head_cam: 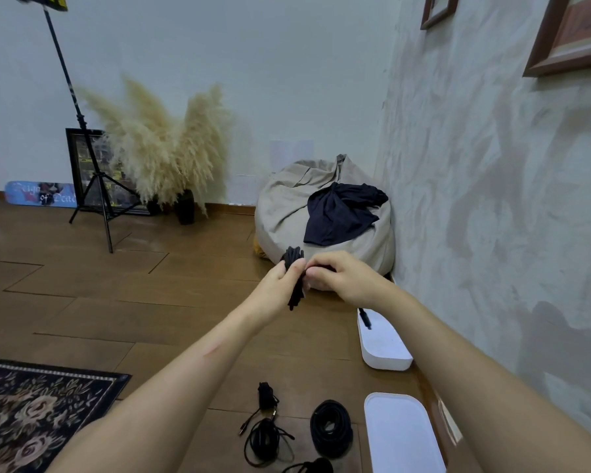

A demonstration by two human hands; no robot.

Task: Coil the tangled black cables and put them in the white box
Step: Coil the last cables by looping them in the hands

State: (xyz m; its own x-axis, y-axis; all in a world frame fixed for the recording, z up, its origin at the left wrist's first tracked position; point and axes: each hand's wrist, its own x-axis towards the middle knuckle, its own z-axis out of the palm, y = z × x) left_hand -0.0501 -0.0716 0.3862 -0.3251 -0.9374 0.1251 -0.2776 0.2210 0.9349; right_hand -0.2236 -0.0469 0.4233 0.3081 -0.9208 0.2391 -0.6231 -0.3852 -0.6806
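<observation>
left hand (277,282) grip curled round cable bundle (293,257) | right hand (336,275) grip pinches it too | I'd guess light, floppy, springy, so hold mid-bundle

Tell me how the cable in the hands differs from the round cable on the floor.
The held cable is bunched into a long bundle; the floor cable lies as a round ring. The left hand and right hand grip the held cable; no hand touches the floor cable. Both are black.
</observation>
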